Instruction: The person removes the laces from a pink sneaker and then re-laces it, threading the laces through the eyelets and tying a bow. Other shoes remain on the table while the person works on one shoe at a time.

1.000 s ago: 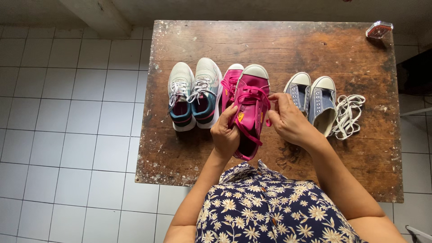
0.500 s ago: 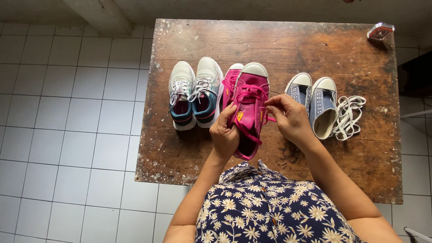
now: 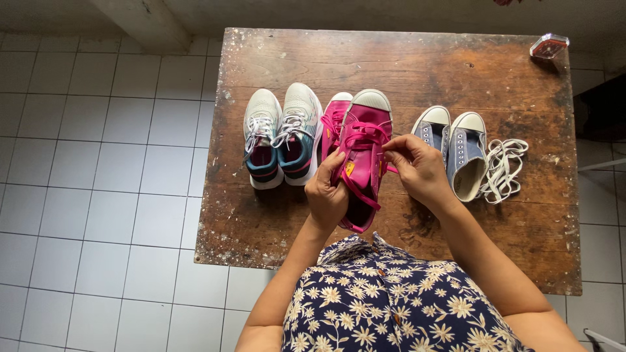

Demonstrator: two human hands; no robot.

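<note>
From the head camera I look straight down on a worn wooden table (image 3: 404, 62), dark brown, scuffed and flecked with pale paint along its edges. It fills the centre and right of the frame. Under and around it runs a floor of white square tiles (image 3: 98, 163), covering the whole left side, and a pale beam (image 3: 140, 23) crosses the upper left corner. A small clear box with a red inside (image 3: 549, 45) sits at the table's upper right corner.

The pink shoe (image 3: 362, 156) lies near the middle of the frame. Its long axis runs almost top to bottom, leaning slightly, with the grey toe cap toward the top of the frame and the open heel toward the bottom, close to my flowered shirt (image 3: 391, 300). My left hand (image 3: 328, 195) is closed around the shoe's left side near the heel, thumb up against the tongue. My right hand (image 3: 420, 171) has its fingertips pinched shut on the pink lace (image 3: 375, 138) at the shoe's right edge.

The second pink shoe (image 3: 332, 124) lies just beside it on the left, touching. Further left stand two white and teal trainers (image 3: 282, 137). Right of my hand are two grey-blue canvas shoes (image 3: 453, 146), unlaced, with a loose tangle of white laces (image 3: 502, 166) beside them.
</note>
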